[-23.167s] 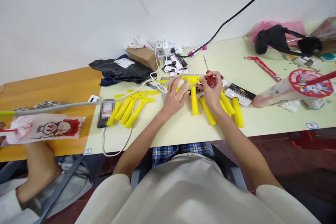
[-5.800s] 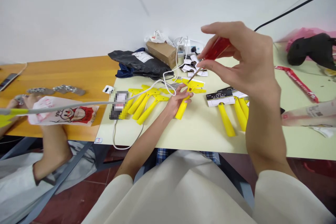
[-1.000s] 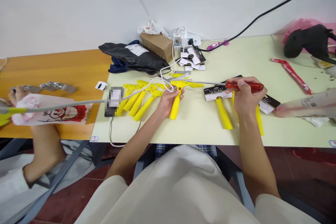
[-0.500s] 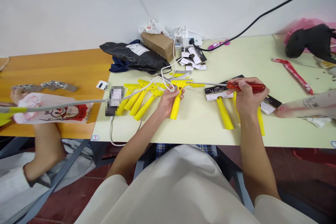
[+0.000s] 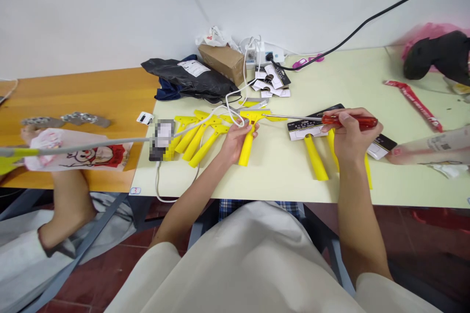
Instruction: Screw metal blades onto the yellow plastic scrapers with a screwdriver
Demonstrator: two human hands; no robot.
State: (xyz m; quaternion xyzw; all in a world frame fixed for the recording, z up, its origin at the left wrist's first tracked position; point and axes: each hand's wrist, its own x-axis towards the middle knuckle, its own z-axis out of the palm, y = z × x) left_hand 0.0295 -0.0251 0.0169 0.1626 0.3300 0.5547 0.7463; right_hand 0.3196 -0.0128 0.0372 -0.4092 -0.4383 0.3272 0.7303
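My left hand (image 5: 237, 142) is closed round the upper handle of a yellow T-shaped scraper (image 5: 246, 149), whose wide head points away from me. In my right hand (image 5: 353, 134) is a screwdriver (image 5: 362, 122) with a clear red handle, held nearly level. Its long shaft points left, and the tip is at the right part of the scraper's head; whether it sits in a screw is too small to tell. Left of my left hand lie several more yellow scrapers (image 5: 201, 142). Below and beside my right hand are other yellow scrapers (image 5: 316, 159) with black-and-white cards (image 5: 303, 128) at their heads.
A white cable (image 5: 229, 102) loops over the scrapers. Behind are a black plastic bag (image 5: 191, 80), a cardboard box (image 5: 223, 62), a power strip (image 5: 273, 51) and loose cards (image 5: 273, 83). A red wrapper (image 5: 414, 105) lies right. At left, another person's arm (image 5: 71, 200) reaches behind a printed bag (image 5: 91, 155).
My right hand and the screwdriver have shifted slightly to the right, with the tip still at the scraper's head. My left hand keeps its hold. The whole view has moved a little.
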